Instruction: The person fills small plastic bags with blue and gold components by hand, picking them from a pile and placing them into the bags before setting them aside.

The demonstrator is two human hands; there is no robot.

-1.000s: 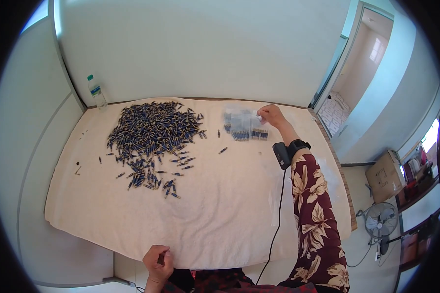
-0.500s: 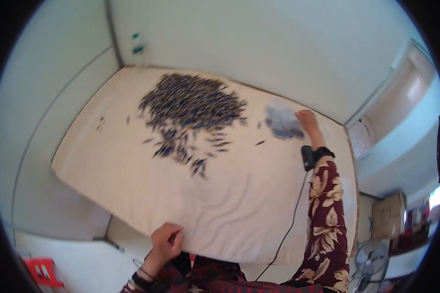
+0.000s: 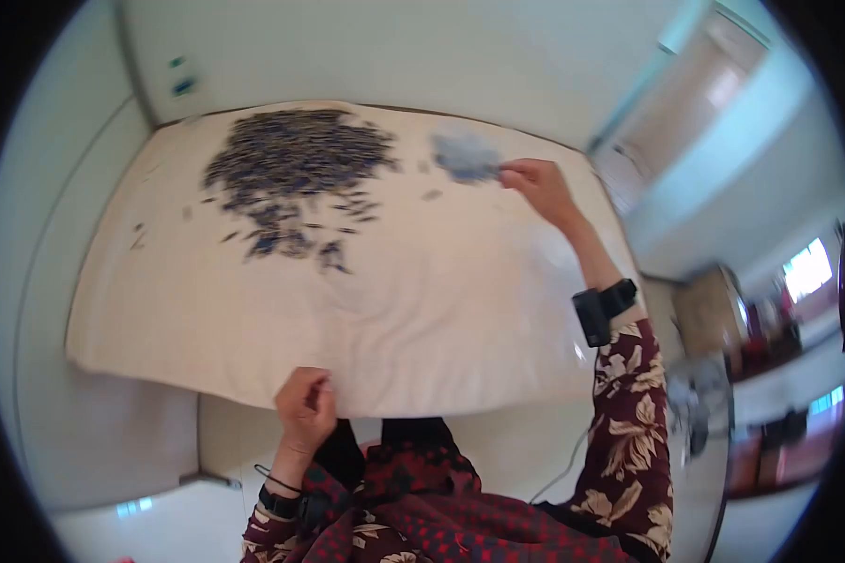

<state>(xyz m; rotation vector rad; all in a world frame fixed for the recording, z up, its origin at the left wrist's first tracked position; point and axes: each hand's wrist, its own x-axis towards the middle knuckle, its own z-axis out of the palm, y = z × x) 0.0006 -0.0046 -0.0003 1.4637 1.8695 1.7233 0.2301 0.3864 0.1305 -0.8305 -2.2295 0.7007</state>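
Observation:
My right hand (image 3: 540, 190) is at the right edge of a cloudy plastic bag (image 3: 467, 155) with dark bluish contents. Its thumb and fingers are pinched together, and motion blur hides what is between them. My left hand (image 3: 307, 405) is curled closed at the front edge of the cream cloth (image 3: 160, 319), and the inside of its grip is hidden. Beyond it, to the left of the bag, lies a broad pile of small dark, slender pieces (image 3: 296, 155). Smaller clusters (image 3: 291, 236) trail from the pile toward me.
A wall stands behind the cloth-covered table and another at its left. Stray dark pieces lie near the bag and at the far left. A black device (image 3: 591, 317) is strapped to my right wrist. At the right are a cardboard box (image 3: 711, 305) and a blurred fan.
My view has turned, so the table appears higher and further left. My right hand stays by the bag but now points left toward its edge. My left hand stays curled at the front edge.

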